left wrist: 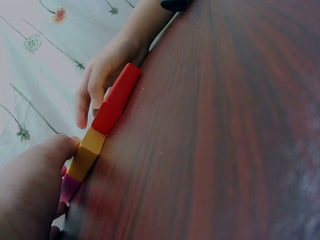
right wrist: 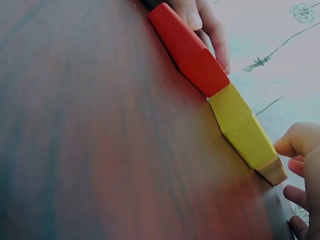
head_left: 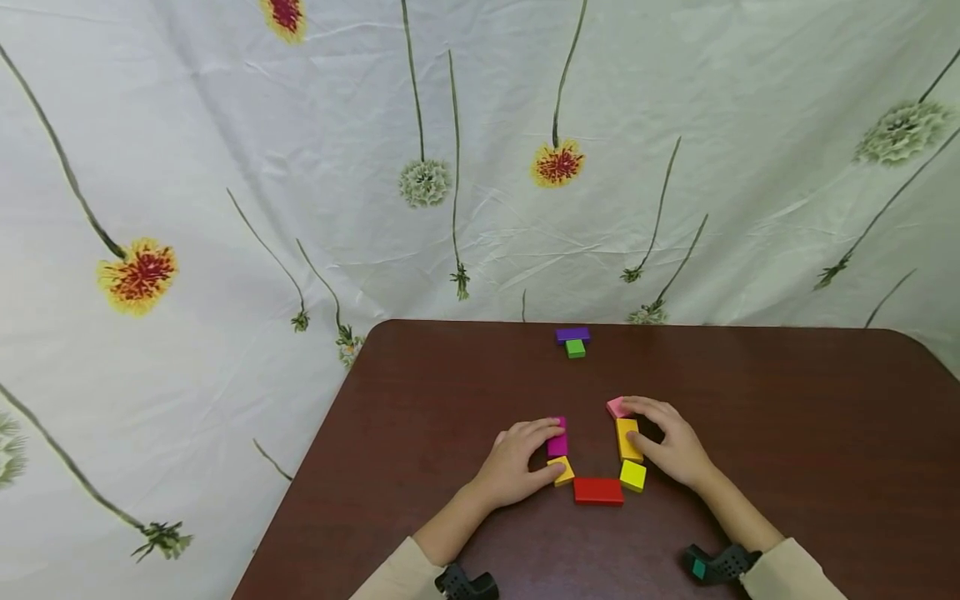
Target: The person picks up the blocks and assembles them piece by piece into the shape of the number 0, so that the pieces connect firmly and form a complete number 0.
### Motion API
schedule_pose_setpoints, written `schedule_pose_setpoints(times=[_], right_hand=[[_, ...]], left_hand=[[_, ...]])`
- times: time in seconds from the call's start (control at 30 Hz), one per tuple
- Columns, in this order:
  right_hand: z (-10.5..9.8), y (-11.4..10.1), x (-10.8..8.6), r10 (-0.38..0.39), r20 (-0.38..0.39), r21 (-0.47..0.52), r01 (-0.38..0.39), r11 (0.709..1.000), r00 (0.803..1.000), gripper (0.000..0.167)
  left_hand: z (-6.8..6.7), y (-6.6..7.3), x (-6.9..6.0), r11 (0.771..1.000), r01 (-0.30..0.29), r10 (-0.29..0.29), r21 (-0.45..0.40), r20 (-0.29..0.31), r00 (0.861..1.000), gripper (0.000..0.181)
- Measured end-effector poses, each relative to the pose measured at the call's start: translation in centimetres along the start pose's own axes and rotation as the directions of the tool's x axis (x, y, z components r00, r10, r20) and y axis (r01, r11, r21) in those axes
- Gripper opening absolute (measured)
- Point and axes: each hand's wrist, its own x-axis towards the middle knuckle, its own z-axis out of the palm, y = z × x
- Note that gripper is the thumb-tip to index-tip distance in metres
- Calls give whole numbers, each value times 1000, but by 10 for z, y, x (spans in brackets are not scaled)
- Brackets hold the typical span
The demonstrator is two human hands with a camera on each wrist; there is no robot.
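Note:
Small coloured blocks form a U on the table. My left hand [head_left: 517, 467] lies along its left side, fingertips on the magenta block [head_left: 557, 447] and thumb touching the yellow-orange block [head_left: 567, 470]. On the other side, my right hand [head_left: 675, 446] has its fingers at the pink block [head_left: 615, 407] and its thumb beside the long amber block [head_left: 627, 432]. A yellow block [head_left: 633, 477] sits below the amber one. The red block [head_left: 597, 492] spans the near end, adjoining the yellow block [right wrist: 242, 127] in the right wrist view. Some fingertips are hidden.
Toward the far edge of the dark brown table [head_left: 450, 367], a green block [head_left: 575, 350] stands against a purple block [head_left: 572, 334]. A white cloth [head_left: 510, 225] with printed flowers hangs behind the table. Black wrist devices sit near both sleeves.

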Motion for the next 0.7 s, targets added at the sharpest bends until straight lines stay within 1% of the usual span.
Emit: schedule_pose_setpoints(times=[0.07, 0.27, 0.47, 0.6, 0.7], right_hand=[[1, 0, 0, -15, 1, -16, 15, 1000, 1000, 36], [1, -2, 0, -22, 6, -38, 22, 999, 1000, 34], [2, -1, 0, -6, 14, -37, 7, 999, 1000, 34], [1, 0, -1, 1, 12, -38, 0, 999, 1000, 34], [1, -1, 0, 2, 19, -36, -1, 999, 1000, 33]], left_hand=[[0, 0, 0, 1000, 2, -2, 4, 2, 1000, 49], [0, -1, 0, 1000, 2, -2, 3, 4, 1000, 49], [0, -1, 1, 1000, 4, -4, -3, -1, 1000, 49], [1, 0, 1, 1000, -5, 5, -10, -12, 1000, 49], [0, 1, 0, 999, -2, 1, -38, -22, 1000, 49]])
